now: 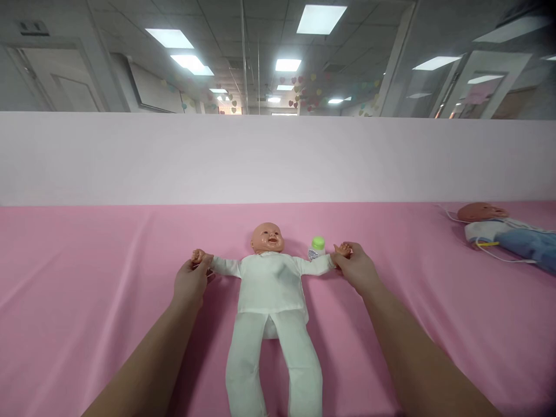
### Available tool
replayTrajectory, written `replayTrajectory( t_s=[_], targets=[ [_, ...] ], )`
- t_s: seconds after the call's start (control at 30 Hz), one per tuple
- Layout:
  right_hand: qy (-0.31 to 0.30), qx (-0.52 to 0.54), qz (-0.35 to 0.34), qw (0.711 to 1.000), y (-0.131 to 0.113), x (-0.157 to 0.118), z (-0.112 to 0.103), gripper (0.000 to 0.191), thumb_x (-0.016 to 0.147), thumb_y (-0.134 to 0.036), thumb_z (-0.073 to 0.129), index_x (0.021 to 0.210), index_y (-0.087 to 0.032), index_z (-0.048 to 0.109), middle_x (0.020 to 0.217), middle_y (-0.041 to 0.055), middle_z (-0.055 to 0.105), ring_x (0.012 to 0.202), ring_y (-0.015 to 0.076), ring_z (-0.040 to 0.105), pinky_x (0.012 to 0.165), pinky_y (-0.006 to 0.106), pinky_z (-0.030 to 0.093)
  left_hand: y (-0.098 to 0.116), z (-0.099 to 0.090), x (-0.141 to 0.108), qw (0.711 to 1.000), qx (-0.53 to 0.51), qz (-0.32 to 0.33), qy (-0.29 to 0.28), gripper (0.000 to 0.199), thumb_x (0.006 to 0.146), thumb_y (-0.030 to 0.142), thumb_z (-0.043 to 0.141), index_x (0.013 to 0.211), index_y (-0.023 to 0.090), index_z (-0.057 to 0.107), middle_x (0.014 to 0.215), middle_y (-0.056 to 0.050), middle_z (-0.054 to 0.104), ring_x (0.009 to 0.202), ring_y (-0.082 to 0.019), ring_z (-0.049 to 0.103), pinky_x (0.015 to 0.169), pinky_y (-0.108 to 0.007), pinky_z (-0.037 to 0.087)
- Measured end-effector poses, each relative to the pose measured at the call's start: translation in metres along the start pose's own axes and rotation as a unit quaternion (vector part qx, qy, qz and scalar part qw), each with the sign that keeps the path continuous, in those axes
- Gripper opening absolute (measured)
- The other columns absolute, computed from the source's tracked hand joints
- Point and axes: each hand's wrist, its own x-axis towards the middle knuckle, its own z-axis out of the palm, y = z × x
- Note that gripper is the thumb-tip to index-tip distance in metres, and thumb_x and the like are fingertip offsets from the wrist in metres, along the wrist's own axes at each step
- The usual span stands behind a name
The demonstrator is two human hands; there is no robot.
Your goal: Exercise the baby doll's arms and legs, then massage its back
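A baby doll (273, 286) in a white top and trousers lies face up on a pink cloth (108, 255), in the near middle of the scene, head toward the far side. Its arms stretch out to both sides. The person's left hand (189, 284) holds the doll's arm at the wrist on the left, and the right hand (359, 271) holds the other wrist; the fingers of both are narrow, pinched around the doll. The moment in hand seems to be holding both arms spread; moving them from here would call for a light, even grip. A small bottle with a green cap (318, 243) stands just beyond the doll's arm on the right. A second doll (515, 238), in blue and white, lies far right, near a white panel (278, 159).
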Motion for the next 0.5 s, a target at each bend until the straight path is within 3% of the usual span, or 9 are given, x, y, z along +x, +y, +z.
replayTrajectory(
  t_s=[0.13,0.23,0.37,0.43,0.5],
  targets=[
    [0.041,0.032,-0.082,0.995,-0.027,-0.026,0.003,0.052,0.082,-0.047,0.072,0.129,-0.027,0.060,0.109,0.0053,0.076,0.086,0.0240,0.075,0.072,0.035,0.062,0.012,0.010,-0.032,0.986,0.092,0.136,-0.024,0.030,0.081,0.042,0.077,0.104,0.024,0.073,0.105,-0.004,0.077,0.101,-0.026,0.073,0.089,-0.037,0.059],
    [-0.003,0.033,-0.231,0.972,-0.041,-0.050,0.015,0.037,0.088,-0.042,0.069,0.122,-0.027,0.064,0.112,0.0060,0.076,0.088,0.0233,0.074,0.075,0.036,0.063,0.014,0.020,-0.054,0.958,0.157,0.222,-0.089,0.028,0.082,0.040,0.077,0.107,0.027,0.076,0.110,-0.005,0.078,0.106,-0.028,0.071,0.091,-0.037,0.057],
    [-0.092,-0.070,-0.469,0.876,-0.047,-0.074,0.034,0.025,0.094,-0.022,0.062,0.118,-0.025,0.068,0.111,0.0076,0.074,0.100,0.0260,0.069,0.088,0.043,0.059,0.006,0.029,-0.065,0.872,0.273,0.362,-0.181,0.021,0.088,0.038,0.071,0.105,0.030,0.080,0.112,-0.006,0.076,0.107,-0.029,0.069,0.092,-0.038,0.056],
    [-0.123,-0.110,-0.533,0.830,-0.047,-0.081,0.040,0.026,0.094,-0.014,0.059,0.116,-0.024,0.070,0.111,0.0085,0.073,0.100,0.0264,0.067,0.089,0.045,0.058,0.002,0.030,-0.064,0.825,0.318,0.418,-0.209,0.023,0.091,0.033,0.067,0.111,0.032,0.080,0.116,-0.007,0.076,0.112,-0.029,0.067,0.096,-0.041,0.054],
    [-0.140,-0.132,-0.560,0.806,-0.046,-0.086,0.045,0.026,0.095,-0.010,0.058,0.112,-0.023,0.072,0.109,0.0086,0.073,0.098,0.0259,0.065,0.088,0.044,0.057,-0.001,0.030,-0.061,0.784,0.359,0.450,-0.232,0.028,0.093,0.028,0.063,0.116,0.032,0.079,0.118,-0.006,0.075,0.114,-0.029,0.066,0.098,-0.043,0.053]
  ],
)
